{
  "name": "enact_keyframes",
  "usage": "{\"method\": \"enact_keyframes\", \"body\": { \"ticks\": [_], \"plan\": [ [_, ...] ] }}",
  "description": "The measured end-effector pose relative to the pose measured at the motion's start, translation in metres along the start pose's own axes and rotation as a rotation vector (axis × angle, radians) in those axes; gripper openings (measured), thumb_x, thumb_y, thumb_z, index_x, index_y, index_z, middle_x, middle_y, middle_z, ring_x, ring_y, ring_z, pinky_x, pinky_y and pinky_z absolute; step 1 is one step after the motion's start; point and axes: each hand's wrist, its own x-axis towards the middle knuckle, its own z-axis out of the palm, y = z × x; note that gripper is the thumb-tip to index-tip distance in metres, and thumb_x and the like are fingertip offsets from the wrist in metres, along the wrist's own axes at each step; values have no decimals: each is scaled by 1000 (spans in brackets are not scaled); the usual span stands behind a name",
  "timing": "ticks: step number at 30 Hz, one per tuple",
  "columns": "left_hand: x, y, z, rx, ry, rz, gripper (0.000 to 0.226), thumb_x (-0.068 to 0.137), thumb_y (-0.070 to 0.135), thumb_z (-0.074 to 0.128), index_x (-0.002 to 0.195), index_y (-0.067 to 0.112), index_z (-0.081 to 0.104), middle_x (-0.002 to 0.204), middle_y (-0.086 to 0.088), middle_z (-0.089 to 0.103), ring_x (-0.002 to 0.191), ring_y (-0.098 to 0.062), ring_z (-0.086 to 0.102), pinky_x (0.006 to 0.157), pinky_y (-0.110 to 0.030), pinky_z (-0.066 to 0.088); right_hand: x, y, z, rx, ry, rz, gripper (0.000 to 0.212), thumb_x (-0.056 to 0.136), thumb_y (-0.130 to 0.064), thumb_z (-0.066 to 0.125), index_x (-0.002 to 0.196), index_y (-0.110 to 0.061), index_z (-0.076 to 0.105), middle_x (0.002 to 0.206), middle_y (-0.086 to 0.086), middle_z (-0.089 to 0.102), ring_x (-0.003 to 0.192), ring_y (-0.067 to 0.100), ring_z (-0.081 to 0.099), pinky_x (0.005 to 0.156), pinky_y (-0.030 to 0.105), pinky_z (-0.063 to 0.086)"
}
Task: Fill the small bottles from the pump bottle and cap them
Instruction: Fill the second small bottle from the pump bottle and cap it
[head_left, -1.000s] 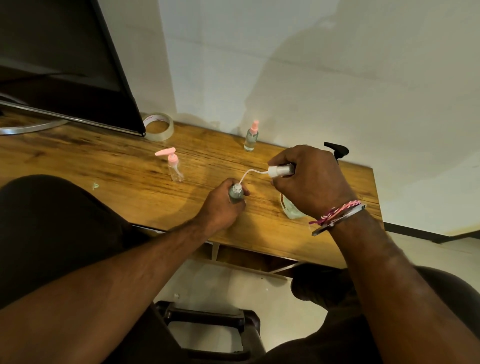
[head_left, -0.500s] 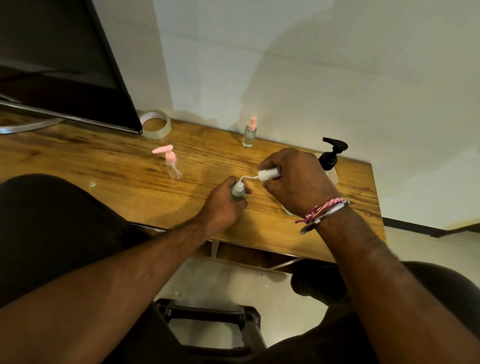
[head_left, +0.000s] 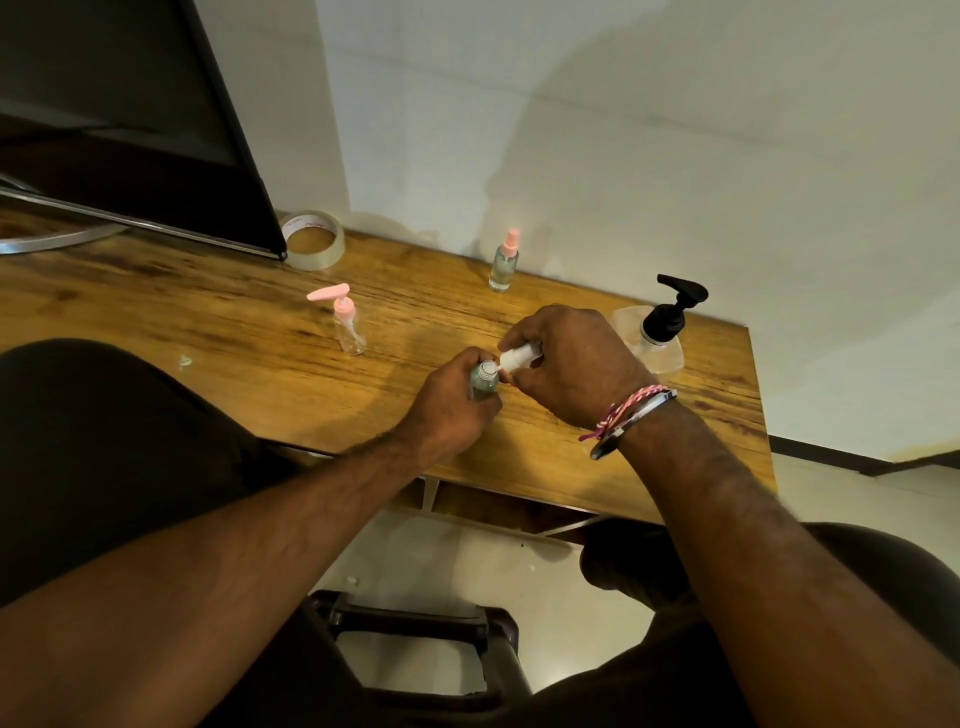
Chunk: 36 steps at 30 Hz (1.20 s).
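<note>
1. Since the earlier frames, the white spray cap (head_left: 519, 356) has been brought down to the mouth of the small grey bottle (head_left: 484, 382); its dip tube, seen curving in the air before, is no longer visible, and the pump bottle (head_left: 660, 332) has come fully into sight behind the right hand.
2. The small grey bottle is gripped in the closed left hand (head_left: 451, 410), held upright over the wooden surface (head_left: 208, 322), its threaded neck exposed at the top.
3. The white spray cap is pinched in the closed right hand (head_left: 571, 364), tilted, with its lower end touching the bottle's neck.
4. A pink-and-white cord and a metal bangle (head_left: 631, 421) are worn on the right wrist.
5. The pump bottle, clear with a black pump head, is stood near the right rear of the surface.
6. A small clear bottle with a pink pump (head_left: 345, 325) is stood left of the hands, well apart from them.
7. A small spray bottle with a pink cap (head_left: 504, 262) is stood near the wall.
8. A tape roll (head_left: 314, 247) is laid beside the dark monitor (head_left: 130, 130).
</note>
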Motion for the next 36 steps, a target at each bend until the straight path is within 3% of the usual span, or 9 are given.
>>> {"method": "enact_keyframes", "body": {
  "ticks": [5,11,23,30,33,36],
  "plan": [
    [-3,3,1,0,-26,19,34,90,1,70,114,23,61,103,-4,71,91,-26,69,77,-45,57,4,2,7,4,-12,-6,26,81,-19,78,107,-22,75,103,-3,70,88,12,60,73,28,54],
    [-3,0,1,10,-35,19,39,89,4,72,122,22,62,106,-3,74,96,-25,72,84,-57,59,8,3,19,19,-21,-5,21,78,-20,77,97,-27,73,94,-6,69,82,11,60,67,29,54],
    [0,-1,2,-7,-41,24,53,90,3,74,130,34,61,114,6,75,104,-13,72,89,-51,61,16,0,21,-38,-79,-70,22,82,-17,73,102,-23,78,99,-2,70,88,15,63,74,34,58],
    [-2,-2,2,71,-73,57,40,90,7,74,124,25,65,107,8,74,99,-9,72,86,-49,62,17,0,19,-75,-121,25,22,81,-32,75,98,-18,76,94,0,71,87,18,65,69,34,59],
    [-1,-1,2,66,-84,68,40,87,11,73,123,27,65,107,7,75,100,-12,72,86,-52,61,16,0,18,-93,-127,5,24,83,-33,73,100,-17,75,96,2,70,88,19,65,72,37,59],
    [-2,1,2,57,-78,54,44,90,6,74,122,34,63,107,10,75,99,-7,72,88,-45,62,15,0,16,-119,-146,-57,20,82,-28,74,100,-20,75,98,1,69,89,19,64,73,39,59]
  ]
}}
